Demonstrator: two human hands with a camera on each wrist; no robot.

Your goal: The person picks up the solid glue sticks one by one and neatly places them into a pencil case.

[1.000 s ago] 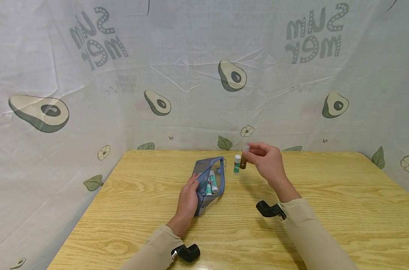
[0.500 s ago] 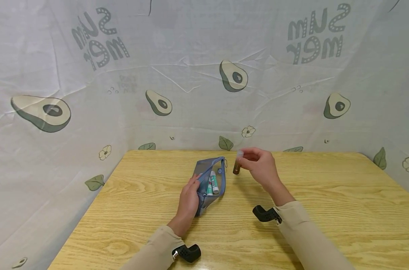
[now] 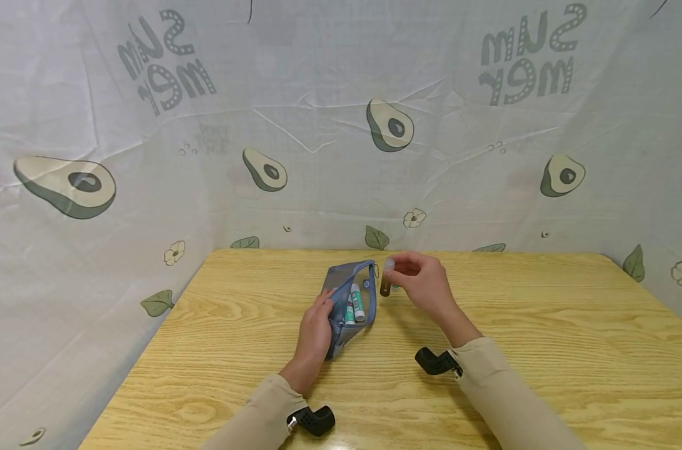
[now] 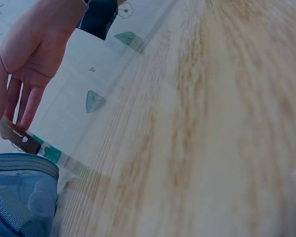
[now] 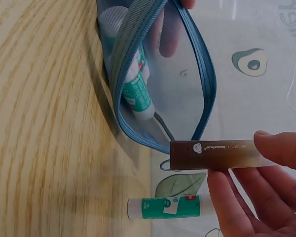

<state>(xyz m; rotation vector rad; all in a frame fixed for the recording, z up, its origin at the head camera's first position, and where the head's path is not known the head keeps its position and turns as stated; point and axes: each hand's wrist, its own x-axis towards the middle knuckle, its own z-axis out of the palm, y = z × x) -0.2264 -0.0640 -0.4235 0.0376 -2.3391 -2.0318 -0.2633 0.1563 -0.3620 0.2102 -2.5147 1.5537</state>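
Note:
My left hand grips the side of a blue mesh zipper pouch, whose mouth gapes to the right. Inside it lie green-and-white glue sticks. My right hand pinches a brown glue stick by its pale end between thumb and fingers. Its dark end points down, just right of the pouch's mouth in the head view. Another green-and-white glue stick stands upright on the table behind the right hand, mostly hidden in the head view. In the left wrist view the brown stick overlaps it, close to the pouch's rim.
A wood-grain table carries everything. White cloth printed with avocados and leaves hangs behind it and along the sides. Black wrist cameras stick out from both sleeves. A small ring hangs at the pouch's zipper end.
My right hand has moved left with the brown glue stick, passing in front of the standing green one and coming close to the pouch. The left hand and pouch have stayed put.

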